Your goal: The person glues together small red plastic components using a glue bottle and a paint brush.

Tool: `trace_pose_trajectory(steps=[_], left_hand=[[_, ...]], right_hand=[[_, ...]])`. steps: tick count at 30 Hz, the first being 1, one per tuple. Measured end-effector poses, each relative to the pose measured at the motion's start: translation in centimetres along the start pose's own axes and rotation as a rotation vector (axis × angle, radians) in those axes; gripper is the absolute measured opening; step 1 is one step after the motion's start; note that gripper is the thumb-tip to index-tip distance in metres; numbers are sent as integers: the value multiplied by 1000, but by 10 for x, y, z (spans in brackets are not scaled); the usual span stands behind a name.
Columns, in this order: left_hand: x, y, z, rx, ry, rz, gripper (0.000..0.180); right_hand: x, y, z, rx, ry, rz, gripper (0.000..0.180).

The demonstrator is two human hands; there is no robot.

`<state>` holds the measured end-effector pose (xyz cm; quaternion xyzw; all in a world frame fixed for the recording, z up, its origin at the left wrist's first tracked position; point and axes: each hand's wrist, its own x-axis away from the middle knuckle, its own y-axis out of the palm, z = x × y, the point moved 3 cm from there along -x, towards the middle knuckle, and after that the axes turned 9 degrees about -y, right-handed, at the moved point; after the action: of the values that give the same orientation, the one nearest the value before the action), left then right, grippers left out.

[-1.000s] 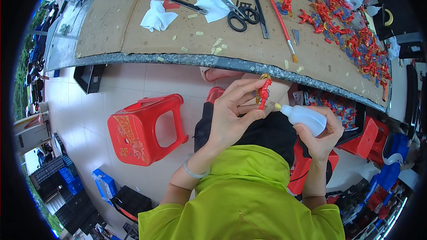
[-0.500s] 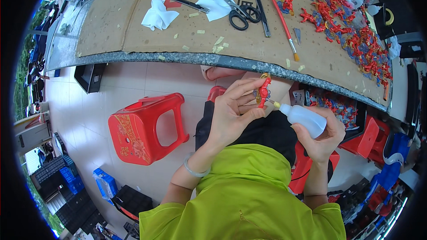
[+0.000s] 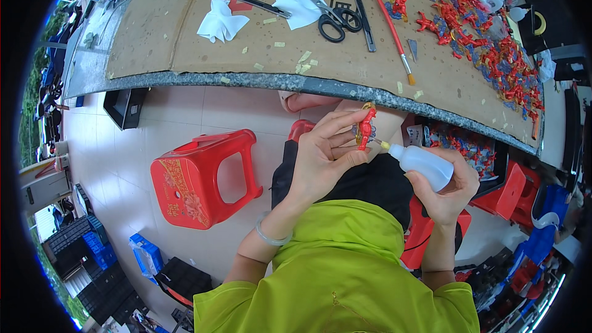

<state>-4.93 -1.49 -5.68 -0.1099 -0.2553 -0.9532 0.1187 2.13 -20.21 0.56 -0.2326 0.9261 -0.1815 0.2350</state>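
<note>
Between the fingers and thumb of my left hand (image 3: 330,148) is a small red figurine (image 3: 366,128) with clear bluish and yellow parts, held over my lap just off the table edge. My right hand (image 3: 448,188) is wrapped round a translucent white squeeze bottle (image 3: 425,165). Its yellow-collared thin nozzle points left and its tip reaches the figurine's side; whether it touches, I cannot tell. Many similar red figurines (image 3: 502,68) lie heaped at the right of the table, and a single one (image 3: 398,5) lies apart from them.
Cardboard (image 3: 234,55) covers the table, which has a stone-like front edge. On it lie black scissors (image 3: 336,23), white tissues (image 3: 222,21), a utility knife (image 3: 365,21) and a red-handled brush (image 3: 394,31). A red stool (image 3: 185,191) stands at left. Below the table, a tray (image 3: 487,176) holds more figurines.
Almost nothing differs. Both hands, the figurine and the bottle keep nearly the same place, with the nozzle still at the figurine.
</note>
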Motion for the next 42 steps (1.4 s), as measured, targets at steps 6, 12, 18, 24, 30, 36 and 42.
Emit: trace_pose_trajectory(steps=[6, 12, 18, 24, 30, 36, 42], left_hand=[[-1, -2, -1, -27, 10, -23, 57], [0, 0, 0, 92, -92, -45, 56], [1, 2, 2, 124, -124, -62, 56], [1, 2, 2, 131, -160, -61, 55], [0, 1, -2, 49, -69, -43, 57], [1, 3, -2, -15, 18, -7, 59], [3, 3, -1, -78, 29, 19, 60]], right_hand=[[0, 0, 1, -20, 0, 10, 36], [1, 0, 2, -26, -3, 7, 35], [1, 0, 4, -54, 19, 12, 34], [1, 0, 3, -41, 10, 8, 34], [1, 0, 2, -30, 1, 7, 34], [3, 0, 3, -30, 2, 11, 34], [2, 1, 2, -27, 15, 8, 32]])
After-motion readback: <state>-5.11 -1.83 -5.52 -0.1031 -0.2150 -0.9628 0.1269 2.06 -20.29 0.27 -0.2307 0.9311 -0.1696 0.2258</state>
